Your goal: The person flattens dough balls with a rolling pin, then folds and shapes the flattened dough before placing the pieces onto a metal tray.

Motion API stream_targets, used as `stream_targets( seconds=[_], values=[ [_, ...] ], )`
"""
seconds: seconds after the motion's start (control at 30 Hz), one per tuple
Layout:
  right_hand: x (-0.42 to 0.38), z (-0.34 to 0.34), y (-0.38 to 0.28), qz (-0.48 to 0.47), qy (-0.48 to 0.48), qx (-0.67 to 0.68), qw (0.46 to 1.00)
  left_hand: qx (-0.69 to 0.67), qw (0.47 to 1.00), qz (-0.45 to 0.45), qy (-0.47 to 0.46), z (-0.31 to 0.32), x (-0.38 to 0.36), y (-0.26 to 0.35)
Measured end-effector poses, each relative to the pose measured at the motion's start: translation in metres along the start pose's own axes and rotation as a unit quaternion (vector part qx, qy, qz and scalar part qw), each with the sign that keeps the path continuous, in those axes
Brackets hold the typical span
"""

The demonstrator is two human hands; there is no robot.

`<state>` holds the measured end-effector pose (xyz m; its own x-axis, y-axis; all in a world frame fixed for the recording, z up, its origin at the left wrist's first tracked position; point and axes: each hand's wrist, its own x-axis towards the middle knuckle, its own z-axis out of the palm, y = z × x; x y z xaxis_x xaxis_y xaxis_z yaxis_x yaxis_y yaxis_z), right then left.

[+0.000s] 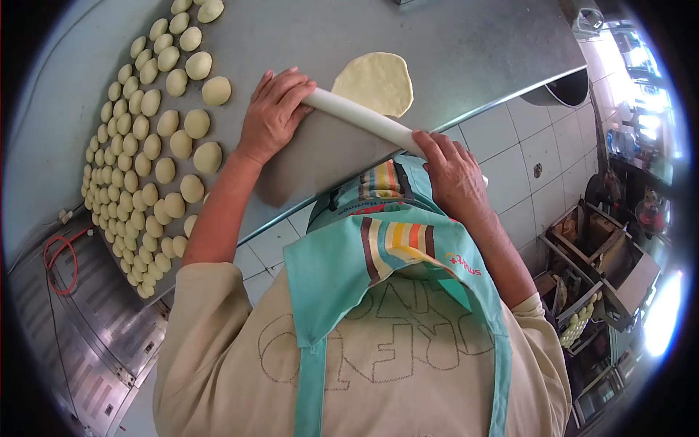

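Note:
A long white rolling pin [360,115] slants across the front of the metal table. My left hand [273,113] is closed over its upper left end, with the fingers curled on top. Toward the other end, my right hand [455,175] grips the pin close to the table's front edge. Just beyond the pin lies a flat, rounded sheet of dough [375,81], its lower edge at or close to the pin. Many pale dough balls [166,170] sit in rows to the left of my left arm.
The steel table [473,44] has a long front edge running diagonally above a tiled floor [528,160]. A dark round container [568,89] stands by the right corner. Wooden boxes [590,240] are at far right, and a red hose [62,266] hangs at lower left.

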<state>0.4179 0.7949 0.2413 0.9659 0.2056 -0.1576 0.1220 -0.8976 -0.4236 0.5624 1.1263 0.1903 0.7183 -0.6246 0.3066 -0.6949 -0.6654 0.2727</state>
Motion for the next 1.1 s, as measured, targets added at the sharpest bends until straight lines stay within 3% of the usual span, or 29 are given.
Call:
stream_targets(
  seconds=[0.17, 0.3, 0.4, 0.53, 0.63, 0.73, 0.87, 0.97, 1.1],
  values=[
    [0.014, -0.022, 0.026, -0.076, 0.017, -0.045, 0.996, -0.013, 0.999, -0.051, -0.010, -0.017, -0.010, 0.021],
    [0.053, -0.050, 0.035, -0.080, 0.071, -0.081, 0.991, 0.018, 0.993, -0.116, 0.003, -0.019, 0.008, 0.044],
    [0.059, -0.022, 0.063, -0.116, 0.113, -0.121, 0.979, 0.048, 0.995, -0.073, 0.046, 0.003, -0.003, 0.056],
    [0.034, -0.017, 0.060, -0.084, 0.085, -0.136, 0.984, 0.031, 0.991, -0.116, 0.057, 0.000, -0.033, 0.088],
    [0.032, -0.033, 0.057, -0.089, 0.014, -0.136, 0.987, -0.011, 0.990, -0.135, 0.038, -0.004, -0.036, 0.095],
    [0.044, -0.051, 0.062, -0.116, 0.074, -0.112, 0.984, -0.024, 0.986, -0.150, 0.070, -0.023, -0.029, 0.102],
    [0.090, -0.067, 0.065, -0.182, 0.098, -0.135, 0.969, 0.031, 0.983, -0.158, 0.090, -0.024, -0.015, 0.090],
    [0.139, -0.037, 0.089, -0.207, 0.096, -0.132, 0.965, 0.085, 0.973, -0.201, 0.072, 0.002, -0.008, 0.066],
    [0.194, -0.022, 0.093, -0.190, 0.202, -0.165, 0.946, 0.195, 0.948, -0.239, 0.084, 0.029, 0.019, 0.025]
  ],
)
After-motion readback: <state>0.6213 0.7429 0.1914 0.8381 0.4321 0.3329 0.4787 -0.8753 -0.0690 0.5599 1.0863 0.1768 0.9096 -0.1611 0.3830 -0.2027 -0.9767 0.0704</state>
